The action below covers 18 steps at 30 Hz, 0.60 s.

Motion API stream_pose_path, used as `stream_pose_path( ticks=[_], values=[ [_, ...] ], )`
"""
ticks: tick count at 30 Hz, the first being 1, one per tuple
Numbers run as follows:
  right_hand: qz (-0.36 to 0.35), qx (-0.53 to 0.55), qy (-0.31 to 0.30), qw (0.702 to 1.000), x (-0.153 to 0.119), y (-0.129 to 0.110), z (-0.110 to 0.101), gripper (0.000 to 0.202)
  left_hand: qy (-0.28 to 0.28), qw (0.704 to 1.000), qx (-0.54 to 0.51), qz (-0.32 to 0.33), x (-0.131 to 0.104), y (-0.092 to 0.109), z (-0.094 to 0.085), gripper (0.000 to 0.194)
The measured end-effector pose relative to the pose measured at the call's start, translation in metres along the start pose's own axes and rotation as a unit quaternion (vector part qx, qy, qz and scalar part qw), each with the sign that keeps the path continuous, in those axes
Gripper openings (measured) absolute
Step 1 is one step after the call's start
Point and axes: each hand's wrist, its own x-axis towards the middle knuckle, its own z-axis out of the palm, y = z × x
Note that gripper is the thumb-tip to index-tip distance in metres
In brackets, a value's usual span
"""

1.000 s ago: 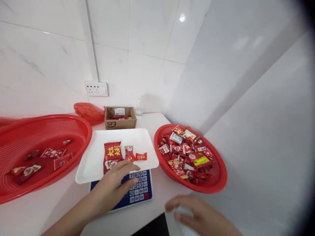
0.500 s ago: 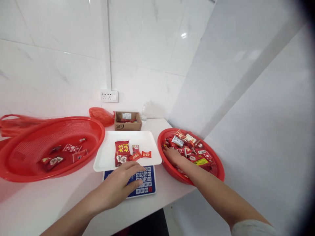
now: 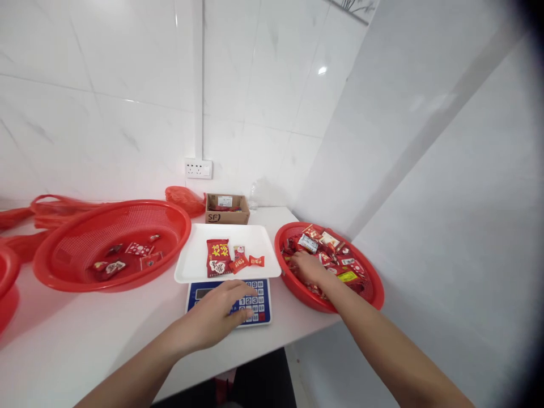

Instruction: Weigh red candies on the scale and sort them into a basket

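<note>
My left hand (image 3: 221, 311) hovers over or rests on the keypad of a blue-and-white digital scale (image 3: 267, 309); I cannot tell if it touches. Its fingers are apart and hold nothing. On the scale sits a white tray (image 3: 190, 263) bearing several red-wrapped snacks, among them a large red packet (image 3: 218, 249) and a small red candy (image 3: 256, 260). My right hand (image 3: 306, 267) reaches into the left side of a red basket (image 3: 376, 283) heaped with wrapped snacks. Its fingertips are hidden among the packets.
To the left stands another red basket (image 3: 46, 266) with a few snack packets. Behind the tray are a cardboard box (image 3: 227, 217) and a red plastic bag (image 3: 183, 199). More red bags (image 3: 59, 209) lie at the far left, near the rim of a further red basket (image 3: 6, 272).
The view has shifted left, bringing a further basket's rim in at the left edge. My right hand has moved slightly within the snacks, toward me. My left hand stays over the scale.
</note>
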Motion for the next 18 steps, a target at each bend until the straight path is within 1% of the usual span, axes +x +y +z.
stream_pose_path(
  ticks=[2, 4, 6, 7, 9, 11, 13, 15, 18],
  values=[
    [0.016, 0.039, 0.035, 0.998, -0.004, -0.001, -0.011, 0.024, 0.002, 1.0, -0.013, 0.0, 0.002, -0.001, 0.002, 0.029],
    [0.03, 0.102, 0.086, 0.991, -0.014, -0.008, -0.02, 0.02, 0.007, 1.0, -0.029, -0.003, 0.006, -0.002, 0.003, 0.028],
    [0.016, 0.179, 0.126, 0.976, -0.031, -0.023, -0.023, 0.017, 0.024, 0.998, -0.059, -0.01, 0.012, -0.002, 0.005, 0.028],
    [-0.002, 0.222, 0.128, 0.967, -0.041, -0.033, -0.022, 0.016, 0.034, 0.996, -0.076, -0.012, 0.015, -0.002, 0.006, 0.028],
    [-0.039, 0.303, 0.104, 0.946, -0.061, -0.055, -0.014, 0.017, 0.052, 0.993, -0.106, -0.012, 0.021, -0.002, 0.009, 0.026],
    [-0.061, 0.364, 0.072, 0.927, -0.077, -0.076, 0.0, 0.021, 0.059, 0.991, -0.119, -0.012, 0.026, -0.003, 0.012, 0.023],
    [-0.074, 0.414, 0.042, 0.906, -0.088, -0.091, 0.017, 0.023, 0.066, 0.99, -0.125, -0.02, 0.028, -0.005, 0.015, 0.026],
    [-0.076, 0.449, 0.02, 0.89, -0.092, -0.101, 0.031, 0.025, 0.078, 0.988, -0.133, -0.031, 0.028, -0.01, 0.017, 0.032],
    [-0.073, 0.477, -0.008, 0.876, -0.091, -0.107, 0.047, 0.03, 0.092, 0.984, -0.146, -0.048, 0.025, -0.018, 0.019, 0.034]
  ],
)
